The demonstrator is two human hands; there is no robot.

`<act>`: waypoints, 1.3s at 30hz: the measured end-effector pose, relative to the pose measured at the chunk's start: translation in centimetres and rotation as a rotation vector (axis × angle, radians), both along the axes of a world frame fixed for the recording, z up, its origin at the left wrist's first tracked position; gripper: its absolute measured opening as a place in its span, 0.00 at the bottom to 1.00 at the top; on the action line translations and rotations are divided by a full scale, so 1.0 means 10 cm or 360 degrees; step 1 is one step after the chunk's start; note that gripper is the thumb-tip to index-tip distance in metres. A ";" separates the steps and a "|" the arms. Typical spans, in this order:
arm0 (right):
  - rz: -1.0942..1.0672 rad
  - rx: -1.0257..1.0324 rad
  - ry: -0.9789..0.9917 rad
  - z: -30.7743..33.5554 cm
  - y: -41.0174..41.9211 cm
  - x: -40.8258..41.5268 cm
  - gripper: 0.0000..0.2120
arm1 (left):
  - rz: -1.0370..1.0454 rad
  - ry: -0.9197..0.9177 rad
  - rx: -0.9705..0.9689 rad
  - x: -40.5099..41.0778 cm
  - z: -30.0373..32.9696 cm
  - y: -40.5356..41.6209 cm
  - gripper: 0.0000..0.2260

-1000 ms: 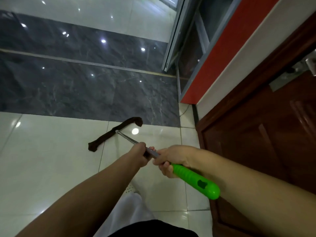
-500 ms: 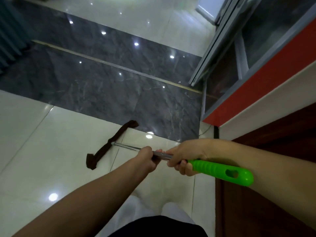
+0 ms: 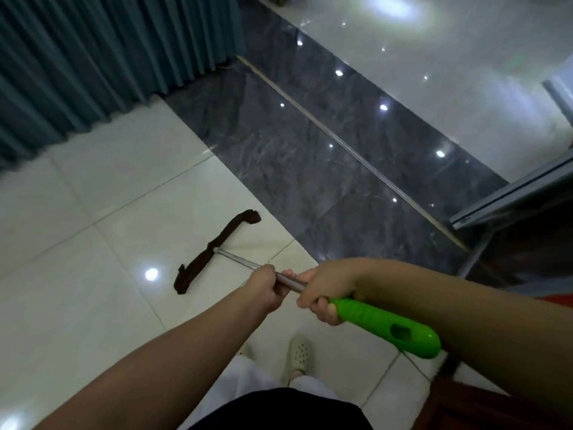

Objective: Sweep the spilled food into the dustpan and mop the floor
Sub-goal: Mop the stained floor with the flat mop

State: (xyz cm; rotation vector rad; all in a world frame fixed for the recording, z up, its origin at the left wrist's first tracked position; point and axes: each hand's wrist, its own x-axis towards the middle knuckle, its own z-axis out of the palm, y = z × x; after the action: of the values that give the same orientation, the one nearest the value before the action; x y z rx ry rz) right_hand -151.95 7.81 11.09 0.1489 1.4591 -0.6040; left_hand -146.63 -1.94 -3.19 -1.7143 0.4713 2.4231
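Both hands, left (image 3: 267,287) and right (image 3: 325,293), grip the mop (image 3: 217,246) on pale floor (image 3: 93,212). Mopping is underway. Next, likely another stroke across the tiles.

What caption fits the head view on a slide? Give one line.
Both hands, left hand ahead of right hand, grip a metal-shafted, green-handled mop, its dark brown cloth head on the glossy white floor tiles.

Left hand (image 3: 267,287), right hand (image 3: 325,288) clenched

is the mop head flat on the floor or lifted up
Flat on the floor. The dark mop head lies stretched along the white tiles, with no gap visible beneath it.
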 end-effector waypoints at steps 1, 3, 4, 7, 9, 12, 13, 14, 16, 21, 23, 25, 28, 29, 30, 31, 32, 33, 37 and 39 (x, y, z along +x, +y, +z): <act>0.0024 -0.0019 -0.0004 -0.03 -0.03 -0.04 0.27 | 0.0065 0.0010 -0.0001 -0.02 -0.01 -0.01 0.06; 0.0066 -0.0029 -0.0012 -0.10 -0.08 -0.12 0.28 | 0.0179 0.0008 -0.0018 -0.04 -0.01 -0.03 0.06; 0.0105 -0.0033 -0.0013 -0.12 -0.11 -0.16 0.28 | 0.0228 -0.0002 -0.0042 -0.06 0.00 -0.04 0.07; 0.0258 -0.0041 0.0012 -0.20 -0.22 -0.28 0.27 | 0.0377 -0.0005 -0.0125 -0.10 0.01 -0.06 0.07; 0.0377 -0.0037 0.0030 -0.23 -0.30 -0.33 0.27 | 0.0508 0.0017 -0.0138 -0.10 0.00 -0.08 0.06; 0.0500 -0.0037 0.0003 -0.26 -0.44 -0.33 0.26 | 0.0659 0.0017 -0.0127 -0.02 -0.04 -0.16 0.09; 0.0540 -0.0045 -0.0009 -0.28 -0.49 -0.31 0.27 | 0.0704 0.0007 -0.0124 0.02 -0.05 -0.20 0.10; 0.0584 -0.0057 -0.0018 -0.30 -0.54 -0.28 0.27 | 0.0743 -0.0004 -0.0128 0.08 -0.06 -0.23 0.11; 0.0667 -0.0073 -0.0031 -0.33 -0.67 -0.20 0.28 | 0.0803 -0.0037 -0.0149 0.20 -0.08 -0.32 0.12; 0.0857 -0.0094 -0.0058 -0.36 -1.06 0.03 0.27 | 0.0920 -0.0089 -0.0176 0.52 -0.12 -0.60 0.13; 0.0901 -0.0095 -0.0085 -0.37 -1.23 0.15 0.27 | 0.0966 -0.0119 -0.0176 0.67 -0.13 -0.73 0.13; 0.0939 -0.0098 -0.0111 -0.37 -1.40 0.27 0.27 | 0.1026 -0.0132 -0.0165 0.83 -0.15 -0.88 0.14; 0.1040 -0.0124 -0.0126 -0.36 -1.71 0.47 0.28 | 0.1095 -0.0157 -0.0160 1.07 -0.17 -1.16 0.14; 0.1075 -0.0132 -0.0125 -0.35 -1.83 0.55 0.29 | 0.1122 -0.0169 -0.0160 1.15 -0.17 -1.27 0.14; 0.1102 -0.0137 -0.0122 -0.35 -1.96 0.62 0.29 | 0.1157 -0.0182 -0.0159 1.24 -0.17 -1.39 0.13; 0.1122 -0.0136 -0.0121 -0.35 -2.10 0.70 0.29 | 0.1197 -0.0183 -0.0152 1.33 -0.16 -1.51 0.13; 0.1139 -0.0131 -0.0123 -0.35 -2.24 0.79 0.30 | 0.1236 -0.0171 -0.0148 1.43 -0.15 -1.63 0.13; 0.1154 -0.0123 -0.0127 -0.36 -2.39 0.88 0.30 | 0.1276 -0.0156 -0.0145 1.53 -0.14 -1.75 0.12; 0.1238 -0.0116 -0.0127 -0.38 -2.97 1.30 0.32 | 0.1416 -0.0155 -0.0173 1.96 -0.10 -2.26 0.12; 0.1270 -0.0124 -0.0118 -0.37 -3.27 1.52 0.32 | 0.1454 -0.0156 -0.0197 2.17 -0.08 -2.52 0.13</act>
State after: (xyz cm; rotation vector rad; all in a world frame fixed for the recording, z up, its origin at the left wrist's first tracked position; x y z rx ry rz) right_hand -136.76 -24.90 7.41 -0.4539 1.2837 0.0007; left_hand -124.93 -27.18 -4.02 -2.4826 -0.2642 2.8557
